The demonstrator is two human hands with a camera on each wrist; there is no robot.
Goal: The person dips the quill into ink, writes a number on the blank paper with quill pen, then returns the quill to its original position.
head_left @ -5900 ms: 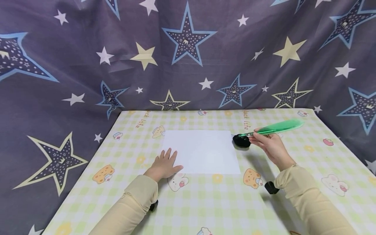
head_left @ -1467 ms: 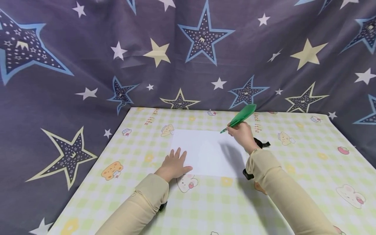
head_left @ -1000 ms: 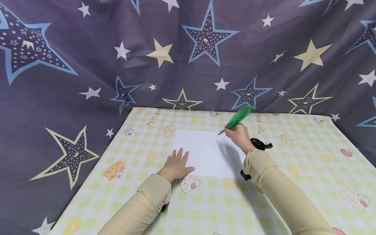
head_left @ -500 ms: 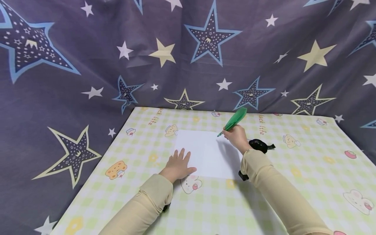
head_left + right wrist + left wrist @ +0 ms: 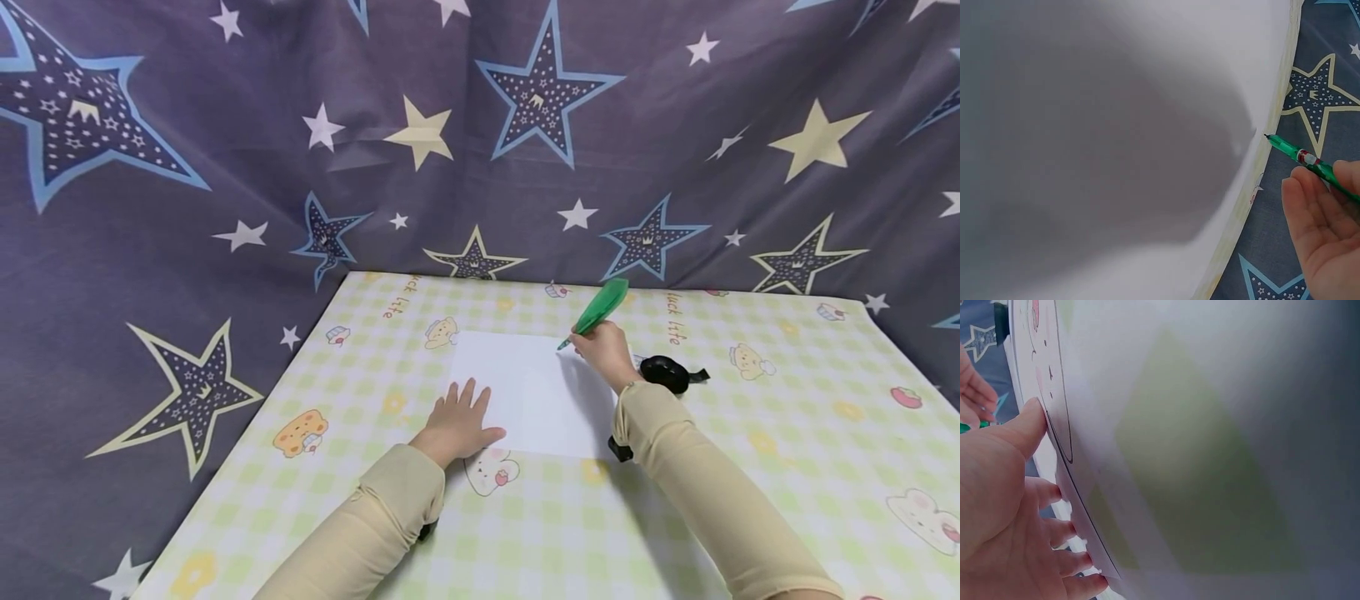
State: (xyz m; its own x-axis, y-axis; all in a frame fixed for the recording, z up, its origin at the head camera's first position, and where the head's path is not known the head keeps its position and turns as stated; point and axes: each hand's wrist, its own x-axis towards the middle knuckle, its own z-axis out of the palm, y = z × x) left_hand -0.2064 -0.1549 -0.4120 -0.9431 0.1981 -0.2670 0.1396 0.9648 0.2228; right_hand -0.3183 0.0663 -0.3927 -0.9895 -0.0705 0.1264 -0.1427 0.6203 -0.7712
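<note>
A sheet of white paper [image 5: 517, 400] lies on the table. My left hand [image 5: 456, 423] rests with fingers spread on its front left corner; in the left wrist view the thumb and fingertips press along the sheet. My right hand [image 5: 604, 350] pinches a green feather pen [image 5: 602, 305] over the paper's back right part, the feather slanting up and away to the right. In the right wrist view the dark pen tip [image 5: 1267, 135] points at the paper, with a slight gap between it and its shadow. I see no clear marks on the sheet.
Just right of the paper sits a black oval object [image 5: 664, 374] with a short strap-like end, partly behind my right wrist. A checked cloth with printed cartoons [image 5: 525, 525] covers the table. Behind hangs a dark star-patterned curtain [image 5: 337, 100].
Several seconds ago the pen's tip was at the black object; my right hand has since carried it left over the paper. Lately the tip has shifted slightly nearer. My left hand stays put.
</note>
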